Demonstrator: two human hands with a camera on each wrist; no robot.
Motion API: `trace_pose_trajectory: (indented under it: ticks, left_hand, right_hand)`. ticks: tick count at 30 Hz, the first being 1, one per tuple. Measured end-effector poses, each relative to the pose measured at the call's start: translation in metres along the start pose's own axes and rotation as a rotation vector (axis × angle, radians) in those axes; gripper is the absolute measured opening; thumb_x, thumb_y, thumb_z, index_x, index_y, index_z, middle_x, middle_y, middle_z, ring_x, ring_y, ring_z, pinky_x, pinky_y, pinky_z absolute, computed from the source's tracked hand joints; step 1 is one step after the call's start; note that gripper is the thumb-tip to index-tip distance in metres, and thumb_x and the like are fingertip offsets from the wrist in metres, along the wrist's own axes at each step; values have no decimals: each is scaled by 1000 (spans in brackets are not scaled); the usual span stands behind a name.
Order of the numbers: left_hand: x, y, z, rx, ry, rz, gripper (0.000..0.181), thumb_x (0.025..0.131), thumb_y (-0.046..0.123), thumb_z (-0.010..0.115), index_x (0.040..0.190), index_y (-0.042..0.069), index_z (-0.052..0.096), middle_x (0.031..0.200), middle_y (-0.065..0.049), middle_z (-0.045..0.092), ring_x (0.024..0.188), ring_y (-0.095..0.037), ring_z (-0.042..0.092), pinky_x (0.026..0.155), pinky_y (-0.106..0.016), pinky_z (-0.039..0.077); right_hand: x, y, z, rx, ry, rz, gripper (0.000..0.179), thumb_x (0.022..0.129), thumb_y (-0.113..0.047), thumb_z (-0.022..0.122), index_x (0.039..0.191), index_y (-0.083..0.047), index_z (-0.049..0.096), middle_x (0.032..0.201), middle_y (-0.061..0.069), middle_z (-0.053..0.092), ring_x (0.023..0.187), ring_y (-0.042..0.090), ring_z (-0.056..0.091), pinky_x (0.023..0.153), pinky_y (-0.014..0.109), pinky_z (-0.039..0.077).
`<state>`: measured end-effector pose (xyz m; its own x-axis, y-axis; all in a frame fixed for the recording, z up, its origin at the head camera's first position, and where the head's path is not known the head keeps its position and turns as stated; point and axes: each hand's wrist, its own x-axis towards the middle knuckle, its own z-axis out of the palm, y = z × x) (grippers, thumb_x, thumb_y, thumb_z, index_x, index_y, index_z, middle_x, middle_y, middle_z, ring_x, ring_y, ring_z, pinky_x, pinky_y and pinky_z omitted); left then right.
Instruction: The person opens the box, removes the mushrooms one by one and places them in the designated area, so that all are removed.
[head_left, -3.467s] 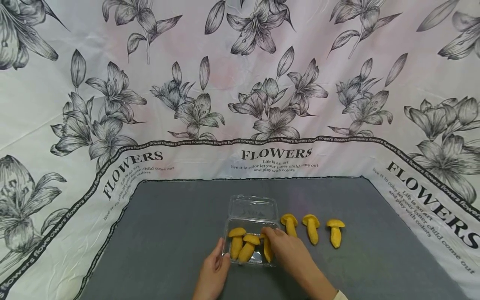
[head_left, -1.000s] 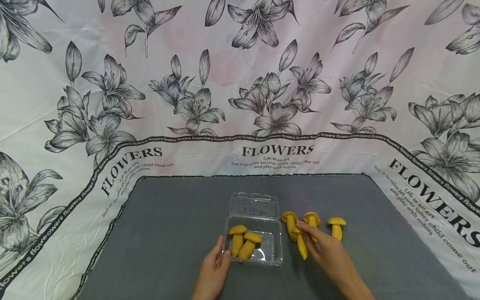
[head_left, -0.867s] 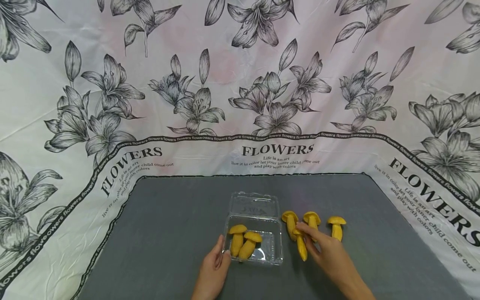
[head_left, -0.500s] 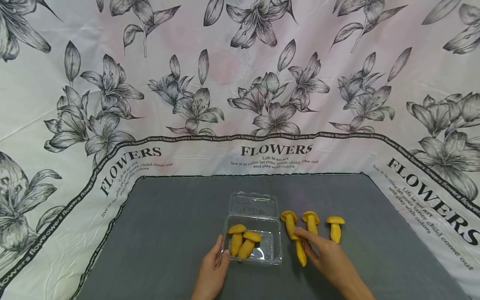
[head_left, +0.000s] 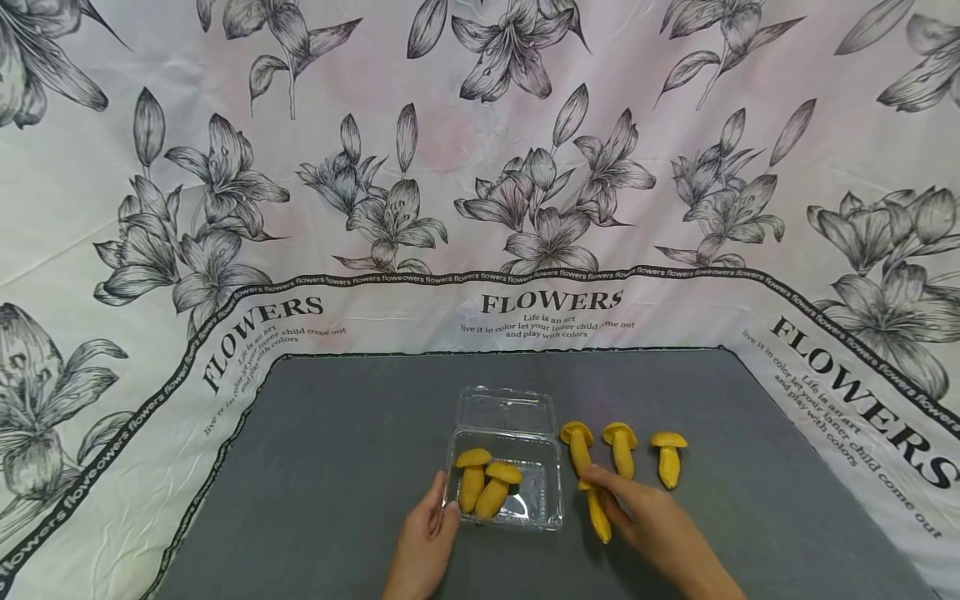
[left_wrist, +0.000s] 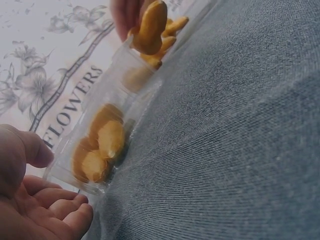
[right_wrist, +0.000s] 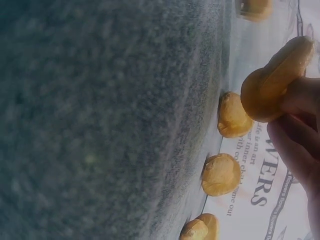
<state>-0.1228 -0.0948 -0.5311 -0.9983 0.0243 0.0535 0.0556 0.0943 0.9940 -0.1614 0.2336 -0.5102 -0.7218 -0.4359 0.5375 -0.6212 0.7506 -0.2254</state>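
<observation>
In the head view, my right hand (head_left: 648,517) pinches a yellow toy mushroom (head_left: 598,518) by its cap. Its stem points toward me, just above the table. The right wrist view shows that mushroom (right_wrist: 277,80) between thumb and fingers. My left hand (head_left: 423,537) rests against the left front corner of a clear plastic clamshell box (head_left: 540,496), fingers relaxed; the left wrist view shows the loose fingers (left_wrist: 57,205) beside its wall. Inside the box lie two mushrooms, one on the left (head_left: 472,482) and one leaning beside it (head_left: 498,490).
Right of the box, three mushrooms lie in a row: a near one (head_left: 579,450), a middle one (head_left: 621,450) and a far right one (head_left: 668,462). The box's lid (head_left: 506,410) lies back, raised. A flower-printed curtain (head_left: 555,208) borders the grey tabletop (head_left: 345,450).
My right hand took a mushroom out of the box and carried it right, then drew it toward me, below the row. My left hand stays at the box.
</observation>
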Motion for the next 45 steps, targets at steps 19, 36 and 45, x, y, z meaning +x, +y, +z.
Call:
trace_pose_trajectory:
  ticks: [19, 36, 45]
  left_hand:
    - [1, -3, 1, 0, 0, -16, 62, 110, 9, 58, 156, -20, 28, 164, -37, 25, 151, -48, 28, 118, -49, 36]
    - [1, -1, 1, -1, 21, -48, 61, 109, 8, 58, 155, -20, 30, 164, -36, 27, 151, -49, 29, 118, -49, 36]
    - [0, 0, 1, -5, 28, -34, 62, 109, 10, 60, 155, -19, 32, 163, -36, 29, 150, -49, 32, 117, -48, 38]
  right_hand:
    - [-4, -2, 2, -71, -46, 6, 47, 83, 1, 88, 125, -17, 75, 116, -3, 80, 87, 3, 74, 67, 24, 62]
    - [-6, -3, 3, -55, -161, 41, 39, 91, -3, 82, 125, -20, 74, 119, -4, 79, 97, 9, 76, 75, 29, 65]
    - [-3, -5, -1, -56, -225, 63, 32, 95, -7, 79, 125, -18, 74, 115, -3, 79, 94, 8, 76, 74, 31, 65]
